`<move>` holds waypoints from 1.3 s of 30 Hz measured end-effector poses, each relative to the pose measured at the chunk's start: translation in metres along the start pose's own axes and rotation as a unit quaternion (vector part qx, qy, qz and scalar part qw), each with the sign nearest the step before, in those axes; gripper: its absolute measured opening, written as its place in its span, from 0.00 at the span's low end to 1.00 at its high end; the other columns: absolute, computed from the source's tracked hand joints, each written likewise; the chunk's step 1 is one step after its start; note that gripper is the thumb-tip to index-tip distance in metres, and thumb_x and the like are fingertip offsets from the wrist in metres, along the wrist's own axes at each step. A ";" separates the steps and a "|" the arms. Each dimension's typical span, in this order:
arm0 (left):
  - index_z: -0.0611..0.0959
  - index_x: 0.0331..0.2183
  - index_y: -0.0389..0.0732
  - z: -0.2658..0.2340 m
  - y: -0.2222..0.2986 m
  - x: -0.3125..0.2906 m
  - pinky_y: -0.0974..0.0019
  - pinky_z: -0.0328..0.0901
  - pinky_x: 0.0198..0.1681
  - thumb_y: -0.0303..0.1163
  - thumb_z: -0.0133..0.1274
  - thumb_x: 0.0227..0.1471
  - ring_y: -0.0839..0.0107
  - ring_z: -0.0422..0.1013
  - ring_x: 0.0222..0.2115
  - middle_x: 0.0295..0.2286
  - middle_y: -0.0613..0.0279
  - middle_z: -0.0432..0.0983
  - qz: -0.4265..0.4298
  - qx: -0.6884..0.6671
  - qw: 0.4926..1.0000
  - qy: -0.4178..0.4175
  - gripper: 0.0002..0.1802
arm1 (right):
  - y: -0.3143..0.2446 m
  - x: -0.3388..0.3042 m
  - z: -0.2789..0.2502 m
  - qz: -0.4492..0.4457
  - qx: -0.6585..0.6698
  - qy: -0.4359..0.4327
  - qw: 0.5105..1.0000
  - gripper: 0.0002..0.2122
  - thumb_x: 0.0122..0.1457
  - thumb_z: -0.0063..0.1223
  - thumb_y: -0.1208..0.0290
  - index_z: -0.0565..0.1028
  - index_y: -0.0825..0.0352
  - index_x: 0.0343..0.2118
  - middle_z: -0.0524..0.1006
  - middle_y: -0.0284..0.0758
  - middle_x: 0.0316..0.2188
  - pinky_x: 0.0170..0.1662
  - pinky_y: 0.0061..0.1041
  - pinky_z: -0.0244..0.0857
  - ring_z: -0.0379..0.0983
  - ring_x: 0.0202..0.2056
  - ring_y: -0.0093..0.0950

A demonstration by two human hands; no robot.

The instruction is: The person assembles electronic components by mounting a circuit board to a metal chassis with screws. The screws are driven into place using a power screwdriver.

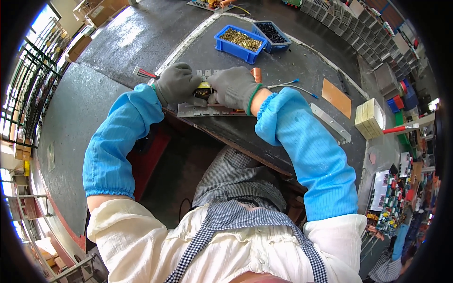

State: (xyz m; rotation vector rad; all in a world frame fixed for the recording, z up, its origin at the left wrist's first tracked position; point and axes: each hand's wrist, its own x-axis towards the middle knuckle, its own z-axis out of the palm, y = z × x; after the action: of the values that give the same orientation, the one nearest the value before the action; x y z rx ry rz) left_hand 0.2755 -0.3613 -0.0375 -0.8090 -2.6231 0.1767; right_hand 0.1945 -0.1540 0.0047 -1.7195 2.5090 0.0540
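Observation:
My left hand, in a grey glove, is closed at the left side of a small yellow-and-black component. From the right, my right hand, gloved in grey with a green cuff, grips the same part; its fingertips are partly hidden. Both hands are over a silver metal plate with notched edges, lying at the bench's near edge. Red and black wires with a white connector stick out left of my left hand. An orange-brown coil stands just behind my right hand.
Beyond the hands sit a blue bin of brass-coloured fasteners and a second bin of black pieces. To the right lie blue-tipped cables, a brown board, a metal strip and a pale block beside a red-handled brush.

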 end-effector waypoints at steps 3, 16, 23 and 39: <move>0.76 0.24 0.44 0.005 0.003 0.001 0.58 0.68 0.38 0.69 0.62 0.34 0.57 0.73 0.24 0.17 0.60 0.72 0.004 0.000 1.000 0.028 0.35 | 0.002 -0.001 0.003 0.013 0.005 -0.005 1.000 0.19 0.55 0.61 0.51 0.80 0.60 0.41 0.82 0.39 0.37 0.44 0.39 0.73 0.80 0.42 0.40; 0.76 0.51 0.43 -0.027 0.030 0.004 0.50 0.71 0.40 0.42 0.64 0.49 0.46 0.77 0.35 0.32 0.48 0.81 -0.232 -0.141 0.951 -0.150 0.29 | 0.053 -0.041 -0.023 -0.041 0.055 -0.013 0.998 0.30 0.56 0.61 0.54 0.71 0.62 0.60 0.75 0.41 0.54 0.57 0.36 0.67 0.73 0.55 0.40; 0.78 0.41 0.45 -0.029 0.016 0.001 0.57 0.68 0.42 0.52 0.64 0.44 0.55 0.77 0.30 0.26 0.57 0.79 -0.076 0.025 0.988 -0.132 0.27 | 0.054 -0.039 -0.022 -0.031 0.088 -0.029 0.995 0.28 0.55 0.61 0.54 0.73 0.61 0.58 0.75 0.40 0.54 0.57 0.36 0.67 0.73 0.55 0.39; 0.83 0.38 0.43 -0.025 0.052 0.055 0.54 0.71 0.40 0.57 0.61 0.47 0.55 0.77 0.38 0.35 0.57 0.80 -0.198 -0.032 0.964 -0.177 0.27 | 0.094 -0.065 -0.039 0.026 0.055 -0.083 0.995 0.23 0.58 0.60 0.55 0.76 0.61 0.53 0.78 0.41 0.47 0.52 0.38 0.69 0.75 0.50 0.40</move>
State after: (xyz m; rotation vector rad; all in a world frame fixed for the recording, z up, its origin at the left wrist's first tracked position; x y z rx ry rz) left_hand 0.2700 -0.2873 -0.0085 -0.2712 -3.0762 0.1342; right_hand 0.1277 -0.0632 0.0473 -1.5416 2.3879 0.0581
